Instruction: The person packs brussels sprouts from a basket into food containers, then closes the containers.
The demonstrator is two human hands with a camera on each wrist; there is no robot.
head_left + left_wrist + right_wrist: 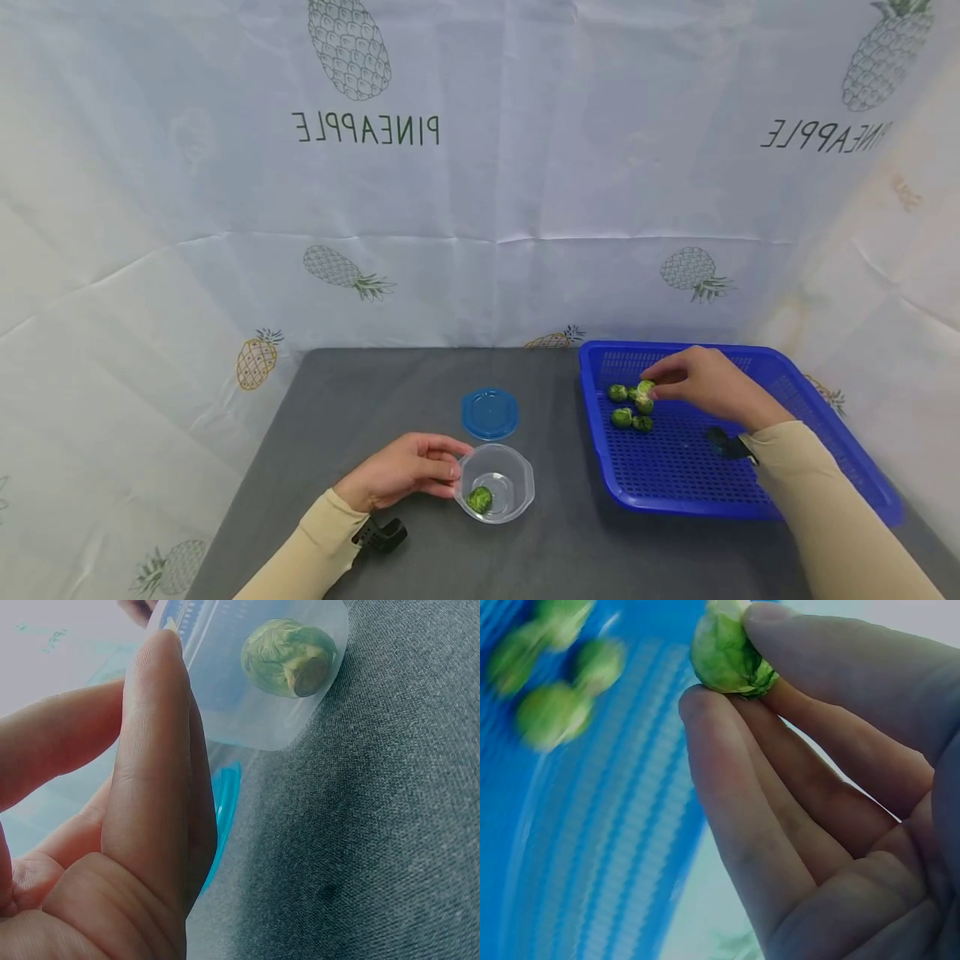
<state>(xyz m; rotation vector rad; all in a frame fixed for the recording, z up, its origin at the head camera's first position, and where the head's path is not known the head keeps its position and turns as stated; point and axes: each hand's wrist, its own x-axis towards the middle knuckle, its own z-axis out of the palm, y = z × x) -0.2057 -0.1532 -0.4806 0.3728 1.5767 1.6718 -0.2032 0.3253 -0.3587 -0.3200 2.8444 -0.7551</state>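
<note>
My right hand (708, 387) is over the blue basket (697, 506), pinching a green Brussels sprout (726, 656) between thumb and fingertips. Several more Brussels sprouts (621, 417) lie below it on the basket's left side; they look blurred in the right wrist view. On the left, my left hand (408, 471) pinches the rim of a clear plastic container (524, 492) with thumb and fingers. One Brussels sprout (289, 658) rests inside that container, its cut stem end showing through the wall.
A round blue lid (490, 414) lies on the grey table (360, 392) just behind the container. The basket takes up the table's right side. A white curtain (480, 183) printed with pineapples hangs behind the table.
</note>
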